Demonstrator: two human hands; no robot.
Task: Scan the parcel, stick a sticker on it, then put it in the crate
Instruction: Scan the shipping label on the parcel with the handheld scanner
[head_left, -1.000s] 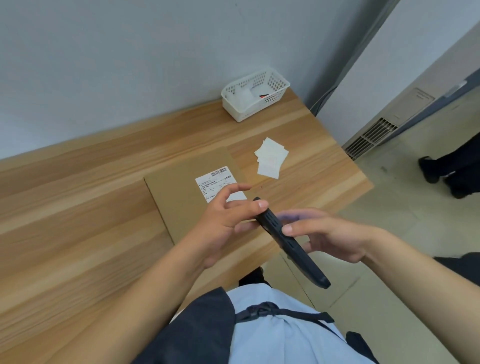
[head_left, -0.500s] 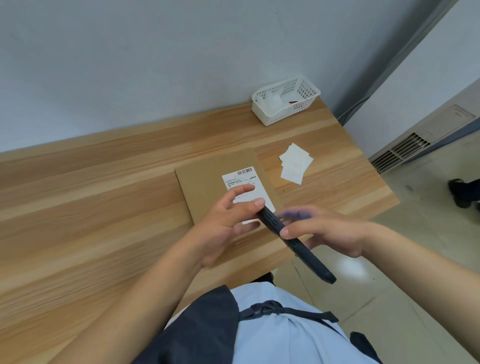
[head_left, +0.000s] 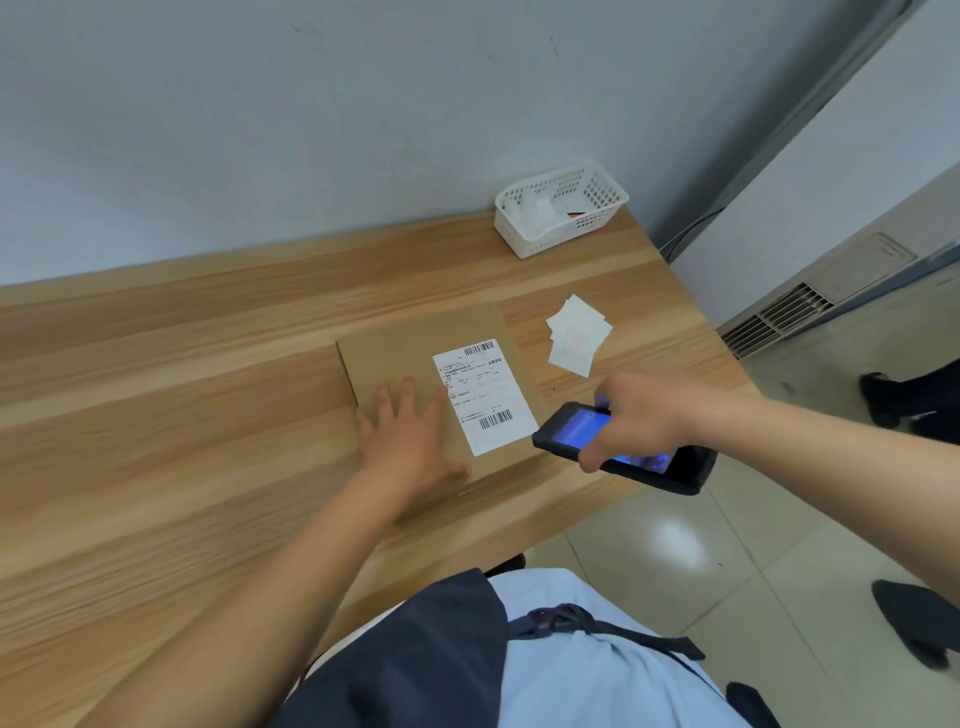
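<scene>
Head view: we scan the cardboard parcel (head_left: 410, 358).
Left hand (head_left: 410, 434) lies flat, fingers spread; right hand (head_left: 641, 415) grips handheld scanner (head_left: 623, 449) beside shipping label (head_left: 485, 395).

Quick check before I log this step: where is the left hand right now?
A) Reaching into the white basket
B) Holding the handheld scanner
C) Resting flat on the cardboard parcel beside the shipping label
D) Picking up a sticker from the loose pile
C: the left hand lies open, palm down, on the cardboard parcel just left of the shipping label, while the right hand holds the handheld scanner.
</scene>
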